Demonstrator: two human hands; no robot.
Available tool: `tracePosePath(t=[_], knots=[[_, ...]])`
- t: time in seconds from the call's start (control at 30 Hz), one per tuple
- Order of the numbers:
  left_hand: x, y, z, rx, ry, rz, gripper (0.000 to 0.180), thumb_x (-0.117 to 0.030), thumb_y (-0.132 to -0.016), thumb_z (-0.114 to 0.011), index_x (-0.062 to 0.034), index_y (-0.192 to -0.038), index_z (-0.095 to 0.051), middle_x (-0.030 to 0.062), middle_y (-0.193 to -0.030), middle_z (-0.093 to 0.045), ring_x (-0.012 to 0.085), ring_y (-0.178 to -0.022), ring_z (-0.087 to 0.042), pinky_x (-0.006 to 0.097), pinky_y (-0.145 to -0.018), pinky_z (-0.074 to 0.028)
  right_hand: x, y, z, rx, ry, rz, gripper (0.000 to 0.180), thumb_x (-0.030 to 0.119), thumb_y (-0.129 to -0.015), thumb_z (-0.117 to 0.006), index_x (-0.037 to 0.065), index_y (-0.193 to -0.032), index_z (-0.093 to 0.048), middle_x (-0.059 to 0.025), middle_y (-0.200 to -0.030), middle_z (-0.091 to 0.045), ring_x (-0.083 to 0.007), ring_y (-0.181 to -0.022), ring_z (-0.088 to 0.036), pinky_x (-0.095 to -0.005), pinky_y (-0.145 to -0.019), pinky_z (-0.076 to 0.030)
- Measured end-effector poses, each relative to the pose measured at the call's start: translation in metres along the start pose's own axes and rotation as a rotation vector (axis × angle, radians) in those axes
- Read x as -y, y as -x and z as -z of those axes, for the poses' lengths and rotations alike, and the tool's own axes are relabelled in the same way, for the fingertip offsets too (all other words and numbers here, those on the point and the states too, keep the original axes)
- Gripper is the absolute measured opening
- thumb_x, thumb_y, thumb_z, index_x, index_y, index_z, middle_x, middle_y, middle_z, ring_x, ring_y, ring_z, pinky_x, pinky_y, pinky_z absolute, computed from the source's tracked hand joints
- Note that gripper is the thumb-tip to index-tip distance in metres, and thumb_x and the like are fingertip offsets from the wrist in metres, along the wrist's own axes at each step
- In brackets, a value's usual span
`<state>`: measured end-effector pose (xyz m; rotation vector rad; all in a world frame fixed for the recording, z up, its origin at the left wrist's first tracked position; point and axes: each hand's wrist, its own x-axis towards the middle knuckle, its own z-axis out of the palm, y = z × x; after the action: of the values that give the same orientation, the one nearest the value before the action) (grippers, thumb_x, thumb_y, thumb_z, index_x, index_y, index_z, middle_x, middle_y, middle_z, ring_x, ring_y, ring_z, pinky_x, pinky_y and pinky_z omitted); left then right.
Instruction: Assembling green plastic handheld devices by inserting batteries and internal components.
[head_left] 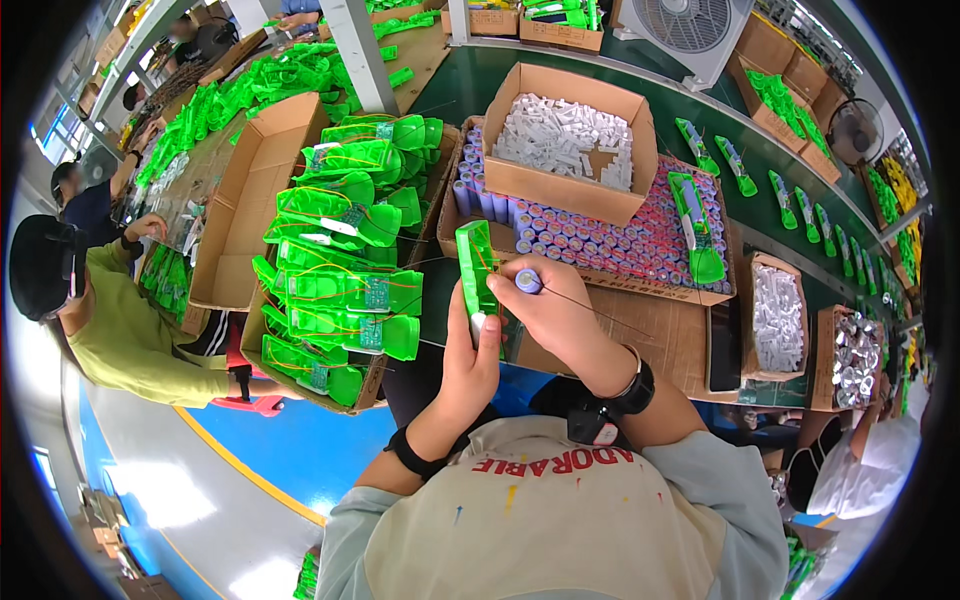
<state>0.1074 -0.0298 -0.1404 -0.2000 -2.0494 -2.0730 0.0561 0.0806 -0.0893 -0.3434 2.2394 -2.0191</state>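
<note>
Left hand beyond red-lettered shirt

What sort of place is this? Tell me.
Likely a factory assembly line: purple cylindrical battery cells in a carton, wired green plastic housings in another carton, and a row of similar housings beyond.

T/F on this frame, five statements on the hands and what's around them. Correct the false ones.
1. The left hand holds a green casing. True.
2. The right hand holds a screwdriver. False: it holds a purple cell.
3. Both wrists are bare. False: a black band is on the left one, another on the right.
4. Wired green casings are piled left of the hands. True.
5. The left hand is empty. False: the casing is in it.
</note>
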Motion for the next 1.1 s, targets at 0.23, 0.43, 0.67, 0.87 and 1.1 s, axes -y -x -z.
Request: tracePosePath(t=[0.23, 0.43, 0.67, 0.87, 1.1], knots=[[0.001, -0.002, 0.0, 0.041, -0.002, 0.025, 0.043, -0.011, -0.092, -0.035, -0.0006, -0.132, -0.021, 0.006, -0.102, -0.047, 0.0092, -0.081, -0.048, 0.021, -0.067, -0.042, -0.016, 0.001, -0.004, -0.105, 0.007, 0.088, 0.016, 0.014, -0.08, -0.06, -0.002, -0.083, -0.057, -0.0028, -0.063, -0.053, -0.0059, -0.052, -0.048, -0.0226, -0.044, -0.039], [0.008, 0.005, -0.005, -0.065, -0.085, -0.079, 0.045, -0.007, -0.092, -0.035, -0.0007, -0.134, -0.019, 0.0046, -0.107, -0.045, 0.0069, -0.078, -0.042, 0.018, -0.064, -0.037, -0.016, 0.002, -0.008, -0.054, -0.301, -0.116, 0.016, 0.014, -0.079, -0.061, -0.001, -0.086, -0.057, -0.0023, -0.067, -0.053, -0.0057, -0.057, -0.046, -0.0218, -0.05, -0.039], [0.003, 0.005, -0.011, -0.128, 0.05, -0.05, 0.046, -0.005, -0.089, -0.037, 0.0012, -0.132, -0.019, 0.0068, -0.099, -0.046, 0.0097, -0.075, -0.044, 0.021, -0.063, -0.04, -0.019, 0.007, -0.007, -0.038, -0.1, 0.1, 0.013, 0.014, -0.082, -0.058, 0.001, -0.084, -0.054, -0.0015, -0.077, -0.053, -0.0067, -0.067, -0.047, -0.0224, -0.059, -0.04], [0.005, 0.006, -0.012, -0.072, 0.05, -0.005, 0.047, -0.004, -0.091, -0.033, -0.0015, -0.135, -0.014, 0.0075, -0.119, -0.04, 0.0101, -0.096, -0.043, 0.02, -0.078, -0.038, -0.014, 0.007, -0.009, -0.097, -0.106, 0.097, 0.014, 0.013, -0.083, -0.057, 0.0, -0.084, -0.054, -0.005, -0.076, -0.053, -0.0104, -0.065, -0.047, -0.0245, -0.058, -0.04], [0.002, 0.005, -0.012, -0.059, 0.061, 0.014, 0.046, -0.006, -0.092, -0.032, -0.0008, -0.134, -0.015, 0.0093, -0.118, -0.041, 0.0129, -0.097, -0.044, 0.024, -0.081, -0.039, -0.021, 0.004, -0.007, -0.108, -0.014, 0.216, 0.013, 0.014, -0.083, -0.057, 0.001, -0.083, -0.054, -0.0026, -0.069, -0.05, -0.0098, -0.06, -0.045, -0.0254, -0.054, -0.038]])
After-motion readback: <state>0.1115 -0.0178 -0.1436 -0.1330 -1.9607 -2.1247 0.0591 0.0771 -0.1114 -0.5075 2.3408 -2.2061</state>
